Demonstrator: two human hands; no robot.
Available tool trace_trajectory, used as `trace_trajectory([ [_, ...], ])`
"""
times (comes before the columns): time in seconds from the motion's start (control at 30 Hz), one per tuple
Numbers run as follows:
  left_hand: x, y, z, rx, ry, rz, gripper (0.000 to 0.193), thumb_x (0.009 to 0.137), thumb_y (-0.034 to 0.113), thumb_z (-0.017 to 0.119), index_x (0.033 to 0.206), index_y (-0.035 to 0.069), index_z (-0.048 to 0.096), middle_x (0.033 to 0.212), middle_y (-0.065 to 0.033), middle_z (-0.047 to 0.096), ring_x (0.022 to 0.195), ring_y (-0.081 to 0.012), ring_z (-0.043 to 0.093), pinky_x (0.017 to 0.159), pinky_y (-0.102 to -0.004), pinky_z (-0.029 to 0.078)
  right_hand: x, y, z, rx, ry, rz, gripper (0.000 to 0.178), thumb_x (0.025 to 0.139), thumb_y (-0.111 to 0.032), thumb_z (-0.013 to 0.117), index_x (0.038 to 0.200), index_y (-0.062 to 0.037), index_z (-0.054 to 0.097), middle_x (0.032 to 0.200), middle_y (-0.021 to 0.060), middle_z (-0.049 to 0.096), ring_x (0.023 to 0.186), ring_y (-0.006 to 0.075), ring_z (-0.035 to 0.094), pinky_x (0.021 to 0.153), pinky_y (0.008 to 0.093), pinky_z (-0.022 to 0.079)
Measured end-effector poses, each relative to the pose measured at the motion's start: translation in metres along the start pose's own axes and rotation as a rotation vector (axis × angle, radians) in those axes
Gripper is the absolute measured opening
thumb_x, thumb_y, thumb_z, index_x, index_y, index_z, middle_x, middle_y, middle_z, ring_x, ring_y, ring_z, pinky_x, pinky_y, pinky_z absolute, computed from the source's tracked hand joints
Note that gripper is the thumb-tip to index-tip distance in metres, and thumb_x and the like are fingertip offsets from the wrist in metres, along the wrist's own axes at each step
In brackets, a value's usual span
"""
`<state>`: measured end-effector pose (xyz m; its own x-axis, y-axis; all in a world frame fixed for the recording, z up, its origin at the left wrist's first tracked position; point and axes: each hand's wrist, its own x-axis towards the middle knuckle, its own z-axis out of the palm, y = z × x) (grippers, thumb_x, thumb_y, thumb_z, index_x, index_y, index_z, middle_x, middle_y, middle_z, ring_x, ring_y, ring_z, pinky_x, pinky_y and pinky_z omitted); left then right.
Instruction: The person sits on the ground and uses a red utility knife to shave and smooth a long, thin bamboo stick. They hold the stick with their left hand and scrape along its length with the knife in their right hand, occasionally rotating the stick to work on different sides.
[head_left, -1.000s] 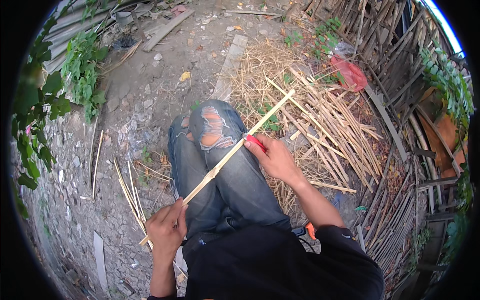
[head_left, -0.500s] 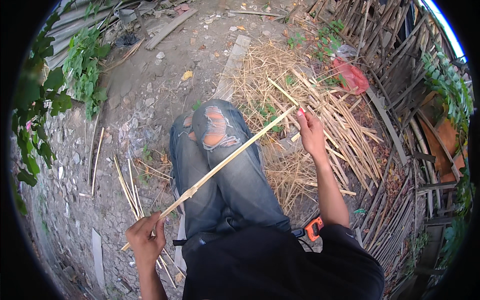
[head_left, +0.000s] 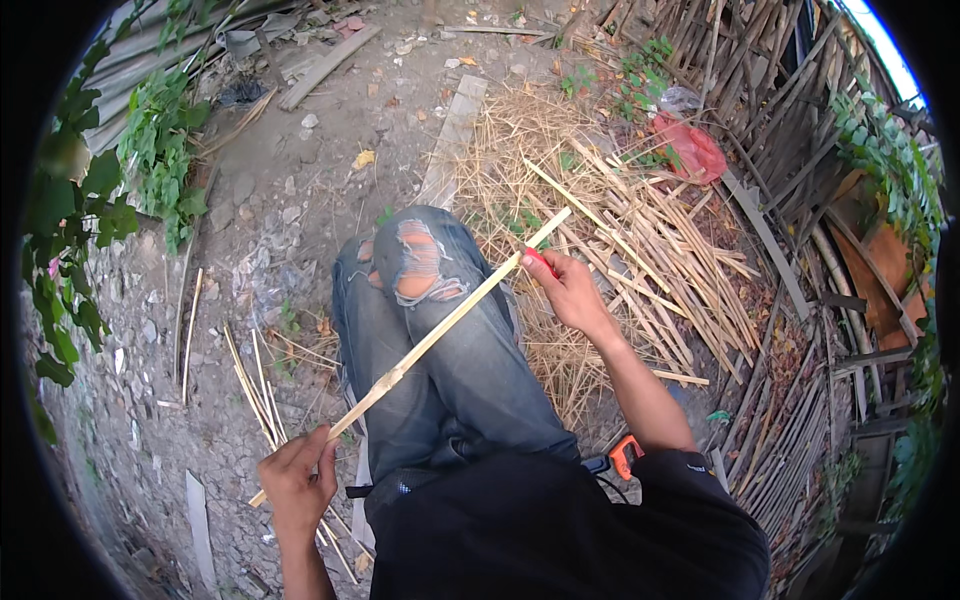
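A long pale bamboo strip (head_left: pixel 450 323) with a knot at its middle slants across my lap, its upper end pointing away and to the right. My left hand (head_left: pixel 299 478) is closed around the lower part, and a short tail sticks out past the fingers. My right hand (head_left: pixel 574 290) is closed on a small red tool (head_left: pixel 540 263) that sits against the strip below its far end. The tool's working edge cannot be made out. Beneath the strip are my knees in torn jeans (head_left: pixel 440 260).
Split bamboo strips (head_left: pixel 690 280) lie piled at the right, beside thin shavings (head_left: pixel 520 130). More strips (head_left: pixel 262 390) lie left of my legs. A red plastic bag (head_left: pixel 690 148) sits near a stick fence (head_left: pixel 770 90). An orange-and-black handle (head_left: pixel 626 457) shows by my right hip.
My right hand with the red tool has moved down the strip, toward me and to the left. More of the strip's far end now shows beyond it. The left hand stays nearly still.
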<state>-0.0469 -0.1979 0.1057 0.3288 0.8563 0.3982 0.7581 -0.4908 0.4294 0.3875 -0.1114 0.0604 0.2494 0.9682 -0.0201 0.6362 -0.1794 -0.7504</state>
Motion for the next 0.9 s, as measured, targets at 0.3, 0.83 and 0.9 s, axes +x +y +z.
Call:
trace_trajectory([
  [0.3, -0.021, -0.023, -0.042, 0.087, -0.077, -0.194, 0.02, 0.081, -0.001, 0.077, 0.101, 0.002, 0.08, 0.074, -0.0134, 0.071, 0.057, -0.0268, 0.065, 0.055, -0.035, 0.049, 0.06, 0.149, -0.065, 0.353, 0.339, 0.275, 0.053, 0.108, -0.053, 0.056, 0.072, -0.0138, 0.051, 0.057, -0.007, 0.039, 0.048, 0.006, 0.032, 0.046, 0.0285, 0.024],
  [0.83, -0.007, -0.018, -0.019, -0.016, -0.083, -0.199, 0.016, 0.083, 0.0, 0.079, 0.099, -0.001, 0.079, 0.073, -0.0134, 0.07, 0.055, -0.0259, 0.065, 0.053, -0.0342, 0.048, 0.007, 0.028, -0.019, 0.167, 0.225, 0.049, 0.049, 0.113, -0.043, 0.049, 0.107, 0.002, 0.069, 0.069, 0.0108, 0.061, 0.059, 0.021, 0.057, 0.061, 0.0376, 0.047],
  [0.9, -0.008, -0.02, -0.017, -0.019, -0.071, -0.19, 0.016, 0.083, 0.0, 0.079, 0.1, -0.001, 0.079, 0.073, -0.0137, 0.07, 0.057, -0.0264, 0.066, 0.054, -0.0343, 0.049, 0.016, 0.032, -0.02, 0.056, 0.263, 0.065, 0.05, 0.112, -0.041, 0.05, 0.104, 0.0063, 0.067, 0.069, 0.0186, 0.06, 0.06, 0.0318, 0.055, 0.066, 0.0454, 0.047],
])
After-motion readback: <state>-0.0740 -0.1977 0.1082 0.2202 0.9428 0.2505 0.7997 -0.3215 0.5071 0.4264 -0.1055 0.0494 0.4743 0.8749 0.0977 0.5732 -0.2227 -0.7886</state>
